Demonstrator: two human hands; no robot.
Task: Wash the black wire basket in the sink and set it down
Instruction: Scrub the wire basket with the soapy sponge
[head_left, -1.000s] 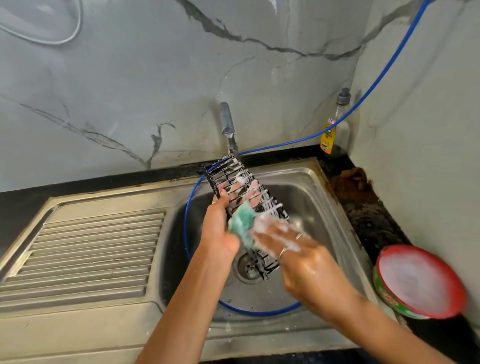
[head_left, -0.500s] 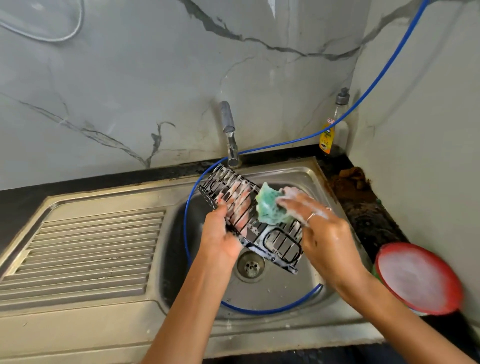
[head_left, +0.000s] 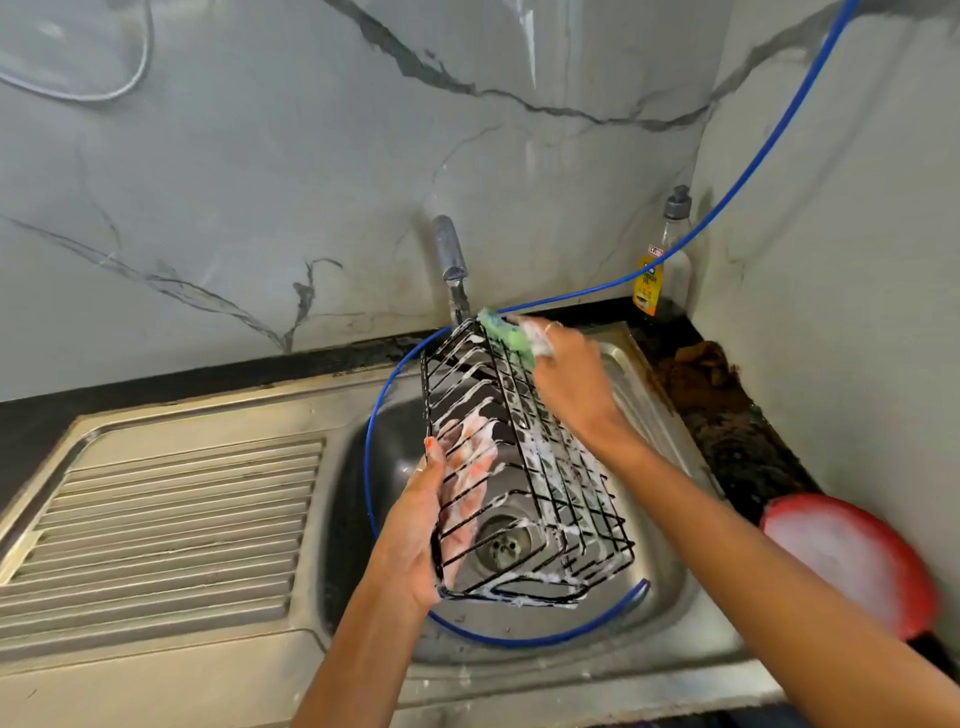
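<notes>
Left grip (head_left: 415, 525) holds basket (head_left: 519, 467) — right grip (head_left: 561, 374) | sponge (head_left: 506, 332) at far rim

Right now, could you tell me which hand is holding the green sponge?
The right hand, scrubbing the basket's far end; the left hand grips its side.

We see the right hand (head_left: 566, 379) blurred, its fingertips lost behind the green sponge (head_left: 506, 332). Our left hand (head_left: 431, 525) shows its fingers only through the soapy wires of the black wire basket (head_left: 519, 467). The red tub (head_left: 852, 561) at lower right is smeared. The bottle (head_left: 662, 260) label is too small to read. Both forearms leave the bottom edge.
</notes>
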